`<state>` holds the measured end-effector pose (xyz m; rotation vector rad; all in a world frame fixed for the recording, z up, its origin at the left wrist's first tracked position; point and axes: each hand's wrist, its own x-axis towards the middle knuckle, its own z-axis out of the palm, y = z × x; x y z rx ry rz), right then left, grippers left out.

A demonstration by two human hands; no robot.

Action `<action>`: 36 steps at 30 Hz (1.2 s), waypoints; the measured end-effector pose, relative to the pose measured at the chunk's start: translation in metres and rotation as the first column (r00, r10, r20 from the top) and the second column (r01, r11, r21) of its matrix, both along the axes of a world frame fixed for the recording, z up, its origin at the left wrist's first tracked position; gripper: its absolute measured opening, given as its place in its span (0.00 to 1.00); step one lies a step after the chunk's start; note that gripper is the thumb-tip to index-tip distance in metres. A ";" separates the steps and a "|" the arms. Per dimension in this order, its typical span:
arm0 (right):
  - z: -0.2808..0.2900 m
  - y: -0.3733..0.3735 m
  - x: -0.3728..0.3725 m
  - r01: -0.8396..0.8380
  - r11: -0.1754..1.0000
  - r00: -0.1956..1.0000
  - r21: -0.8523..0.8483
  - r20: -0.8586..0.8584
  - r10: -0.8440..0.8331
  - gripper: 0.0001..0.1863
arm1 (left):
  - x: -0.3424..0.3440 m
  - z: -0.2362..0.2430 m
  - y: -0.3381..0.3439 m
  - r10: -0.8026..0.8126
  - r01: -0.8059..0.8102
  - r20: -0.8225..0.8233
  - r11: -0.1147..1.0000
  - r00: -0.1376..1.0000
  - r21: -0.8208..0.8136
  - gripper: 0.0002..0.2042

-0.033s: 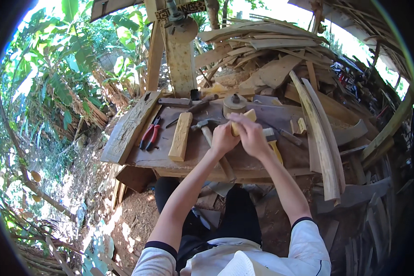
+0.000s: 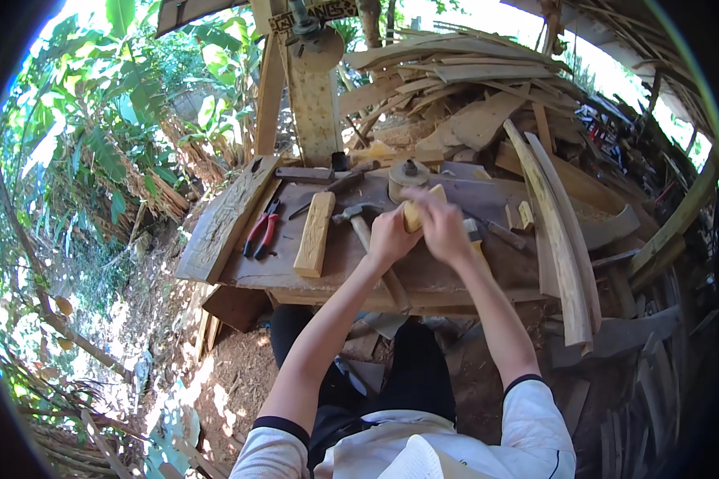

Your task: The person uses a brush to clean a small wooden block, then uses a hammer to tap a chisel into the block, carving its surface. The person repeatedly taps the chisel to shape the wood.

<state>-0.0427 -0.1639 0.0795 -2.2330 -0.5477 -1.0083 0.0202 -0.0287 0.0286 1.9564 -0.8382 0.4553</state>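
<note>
My left hand [image 2: 393, 235] grips a pale yellow wooden block [image 2: 414, 215] above the bench [image 2: 280, 271]. My right hand [image 2: 439, 223] is over the block, its fingers smeared by motion. A hammer [image 2: 363, 227] lies under and left of my hands, its handle running toward the front edge. Another wooden block [image 2: 315, 234] and red-handled pliers [image 2: 260, 235] lie to the left. A round container [image 2: 407, 174] stands just behind my hands, and a yellow-handled tool [image 2: 475, 247] lies to their right, partly hidden by my right arm.
A carved board [image 2: 220, 223] lies along the bench's left end. Long curved slats [image 2: 563, 255] overhang its right end. Loose timber [image 2: 471, 72] is piled behind, beside a post [image 2: 311, 112] with a metal fitting. Wood scraps cover the ground at right; plants fill the left.
My right hand has shifted slightly upward on the block and is more blurred. The block, still in my left hand, has moved a little. The bench items lie as before.
</note>
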 end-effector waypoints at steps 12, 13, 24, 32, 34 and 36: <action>-0.009 -0.027 -0.002 0.241 0.968 0.970 0.069 -0.054 -0.238 0.14 | -0.007 0.000 -0.020 -0.032 0.030 -0.015 0.994 0.999 -0.107 0.21; -0.011 -0.015 -0.003 0.249 0.969 0.967 -0.002 0.052 -0.248 0.14 | -0.002 0.001 -0.015 -0.032 0.031 -0.013 0.994 0.999 -0.107 0.21; -0.007 0.004 -0.011 0.088 0.993 0.996 0.078 -0.037 -0.085 0.13 | 0.003 -0.008 -0.001 -0.012 0.013 0.009 0.998 1.000 -0.058 0.21; -0.003 0.008 -0.005 0.082 0.992 0.997 0.092 -0.014 -0.081 0.13 | 0.011 -0.013 -0.003 -0.014 0.016 0.014 0.992 1.000 -0.124 0.23; -0.001 -0.021 0.001 0.221 0.948 0.973 0.231 -0.123 -0.197 0.13 | 0.000 -0.005 -0.019 -0.046 0.047 0.009 0.983 0.999 -0.179 0.23; -0.005 -0.003 0.007 0.143 0.988 0.986 0.065 0.082 -0.148 0.13 | 0.007 -0.008 -0.011 -0.047 0.045 -0.005 0.981 0.999 -0.189 0.21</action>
